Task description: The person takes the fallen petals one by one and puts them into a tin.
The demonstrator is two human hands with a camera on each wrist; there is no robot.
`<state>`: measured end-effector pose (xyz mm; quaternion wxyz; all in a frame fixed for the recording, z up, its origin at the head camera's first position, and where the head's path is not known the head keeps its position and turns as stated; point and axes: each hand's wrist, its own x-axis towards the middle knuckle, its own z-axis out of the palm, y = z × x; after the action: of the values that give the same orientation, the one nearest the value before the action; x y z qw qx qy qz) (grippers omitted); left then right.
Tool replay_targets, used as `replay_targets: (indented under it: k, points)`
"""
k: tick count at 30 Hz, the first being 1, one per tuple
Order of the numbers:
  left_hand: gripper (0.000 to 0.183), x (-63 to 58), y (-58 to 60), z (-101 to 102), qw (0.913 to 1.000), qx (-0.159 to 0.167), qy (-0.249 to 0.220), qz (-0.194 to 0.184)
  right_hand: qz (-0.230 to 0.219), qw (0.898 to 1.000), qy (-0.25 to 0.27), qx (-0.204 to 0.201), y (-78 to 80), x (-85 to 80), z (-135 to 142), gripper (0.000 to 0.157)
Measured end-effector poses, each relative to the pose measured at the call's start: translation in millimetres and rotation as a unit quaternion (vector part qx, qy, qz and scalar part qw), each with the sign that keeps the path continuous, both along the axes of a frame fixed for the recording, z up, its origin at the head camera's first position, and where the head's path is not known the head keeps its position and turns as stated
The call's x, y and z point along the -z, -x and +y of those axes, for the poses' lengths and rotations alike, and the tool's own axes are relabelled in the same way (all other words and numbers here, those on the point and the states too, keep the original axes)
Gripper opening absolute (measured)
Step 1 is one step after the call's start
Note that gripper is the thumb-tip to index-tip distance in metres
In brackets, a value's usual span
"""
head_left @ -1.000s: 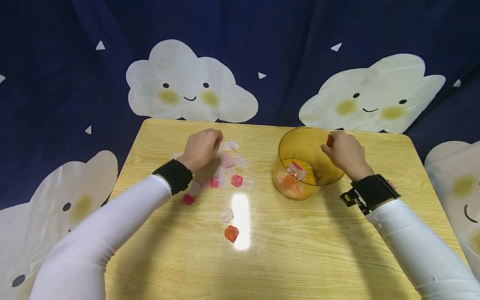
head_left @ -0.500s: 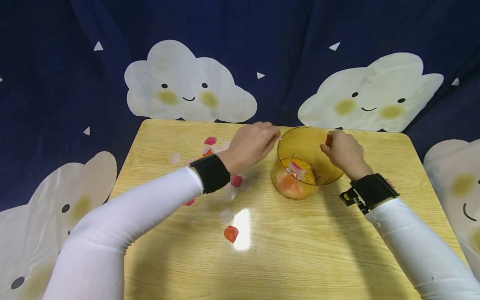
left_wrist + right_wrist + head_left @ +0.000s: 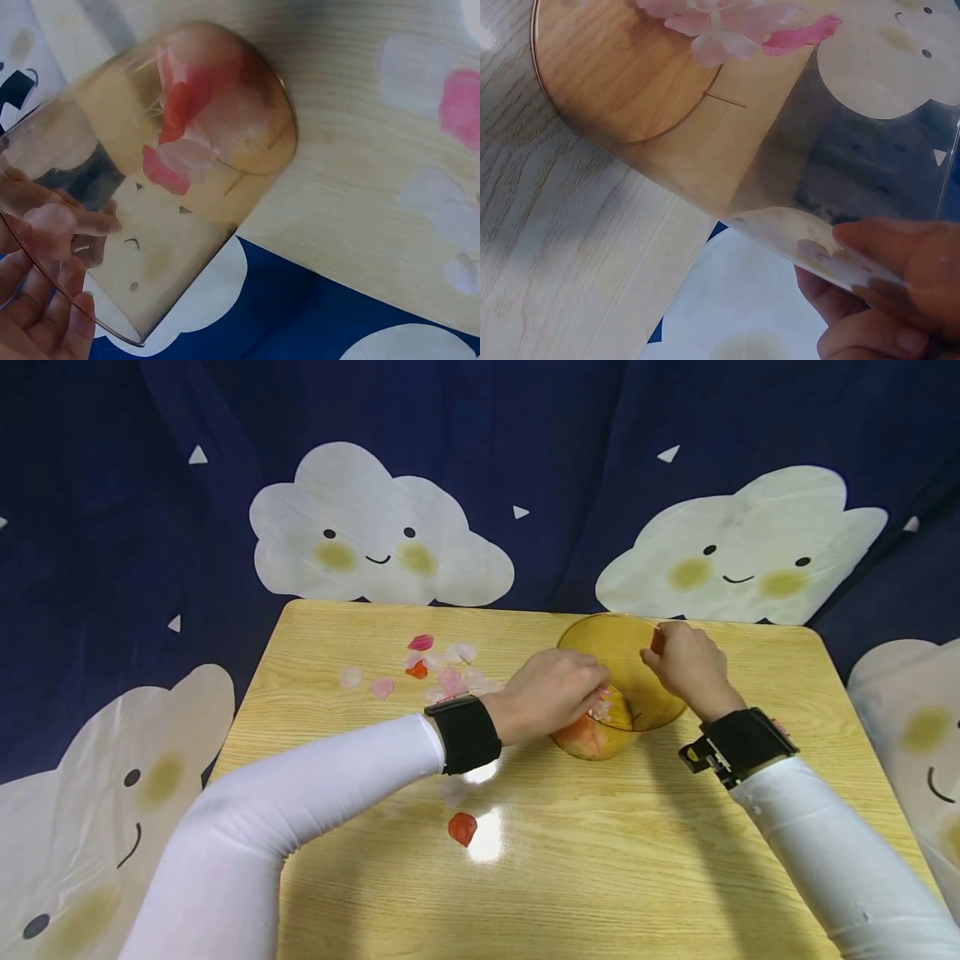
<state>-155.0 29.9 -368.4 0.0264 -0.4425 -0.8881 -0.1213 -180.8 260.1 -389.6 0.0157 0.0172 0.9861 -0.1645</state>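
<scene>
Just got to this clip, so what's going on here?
A person's right hand grips the rim of a clear amber container, while the left hand is at its mouth. A pale pink petal shows by the left fingers; whether they pinch it is unclear. Some petals lie inside the container; loose pink, white and red ones remain on the table, mostly to the container's left.
</scene>
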Motion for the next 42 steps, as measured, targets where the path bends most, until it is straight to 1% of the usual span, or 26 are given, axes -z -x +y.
replay_targets:
  k: [3, 6, 9, 12, 14, 17, 20, 22, 25, 27, 30, 33, 37, 42]
  points:
    - [0.021, -0.3, 0.0, 1, 0.9998, -0.006, 0.01, -0.017, -0.001, 1.0, 0.0, 0.0, 0.3, 0.0, 0, 0.026]
    - [0.023, 0.1, 1.2, 0, 0.9995, -0.005, 0.006, -0.031, -0.006, 1.0, 0.002, 0.0, 0.7, -0.2, 0, 0.026]
    - [0.022, 0.0, 3.1, -4, 0.9989, 0.003, -0.015, -0.044, -0.011, 1.0, 0.003, -0.001, 0.9, -0.3, 0, 0.025]
    - [0.022, -1.1, 6.0, -12, 0.9975, -0.003, -0.049, -0.051, -0.017, 1.0, 0.001, -0.002, 1.1, -0.5, -1, 0.025]
    - [0.022, -0.5, 9.7, -19, 0.9958, -0.024, -0.074, -0.048, -0.018, 1.0, 0.002, -0.001, 0.8, 0.0, 0, 0.025]
    - [0.023, 2.9, 19.6, -36, 0.9906, -0.069, -0.112, -0.039, -0.019, 1.0, 0.003, -0.003, 0.8, -0.2, 0, 0.026]
    - [0.024, 10.2, 34.2, -59, 0.9825, -0.121, -0.136, -0.041, -0.018, 1.0, 0.003, -0.004, 0.7, -0.8, 0, 0.026]
    - [0.025, 16.9, 45.9, -76, 0.977, -0.155, -0.139, -0.046, -0.018, 1.0, 0.002, -0.004, 0.6, -1.2, 0, 0.026]
    - [0.025, 30.4, 63.2, -103, 0.9667, -0.212, -0.131, -0.058, -0.015, 1.0, 0.0, -0.003, 0.3, -1.4, 0, 0.026]
    - [0.025, 39.7, 72.6, -120, 0.9584, -0.249, -0.12, -0.073, -0.016, 1.0, -0.001, -0.004, 0.1, -1.4, 0, 0.025]
    - [0.027, 51.9, 81.2, -141, 0.9444, -0.295, -0.102, -0.103, -0.016, 1.0, -0.002, -0.003, -0.2, -1.6, -1, 0.025]
    - [0.029, 61.9, 85.6, -156, 0.9343, -0.323, -0.081, -0.127, -0.013, 1.0, -0.003, -0.003, 0.1, -1.4, -2, 0.025]
    - [0.028, 77.0, 88.3, -169, 0.9305, -0.341, -0.037, -0.127, -0.013, 1.0, -0.003, -0.002, 1.3, -0.8, -1, 0.025]
    - [0.026, 98.0, 89.2, -183, 0.9309, -0.346, 0.024, -0.113, -0.022, 1.0, -0.002, 0.0, 1.6, -0.6, -1, 0.024]
